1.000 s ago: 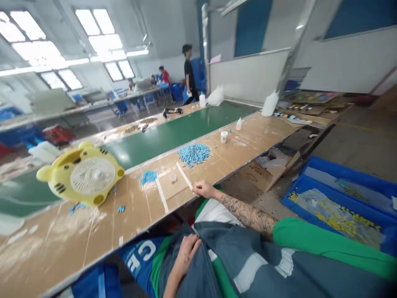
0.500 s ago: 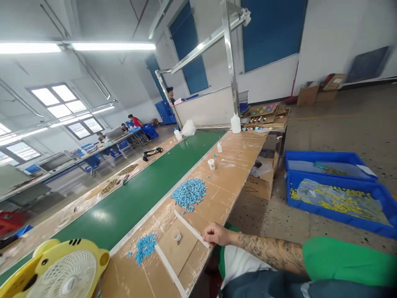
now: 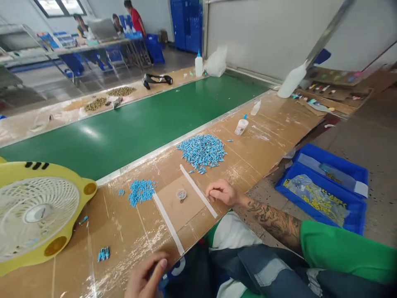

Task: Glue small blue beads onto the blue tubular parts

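My right hand [image 3: 222, 192] rests at the table's near edge, loosely curled, with nothing showing in it. It lies beside a strip of white tape [image 3: 198, 191]. At the bottom of the view is my left hand [image 3: 147, 275], over the table edge, its thumb apart from bent fingers and nothing seen between them. Between two tape strips lies a brown card [image 3: 180, 215] with a small round, clear-and-grey piece [image 3: 181, 194] on it. Beyond the card sits a large heap of small blue pointed parts [image 3: 203, 151]. A smaller pile of blue bits [image 3: 142, 192] lies to its left.
A yellow fan [image 3: 40, 211] stands at left, near a few blue pieces [image 3: 103, 253]. A green conveyor belt [image 3: 139, 124] runs behind. A white cup [image 3: 241, 126], small bottle [image 3: 256, 108] and large bottle [image 3: 292, 80] stand at right. Blue bins [image 3: 319, 194] sit on the floor.
My view has turned down and to the right, closer over the table. My left hand has come into sight at the bottom. My right hand stays curled at the table edge.
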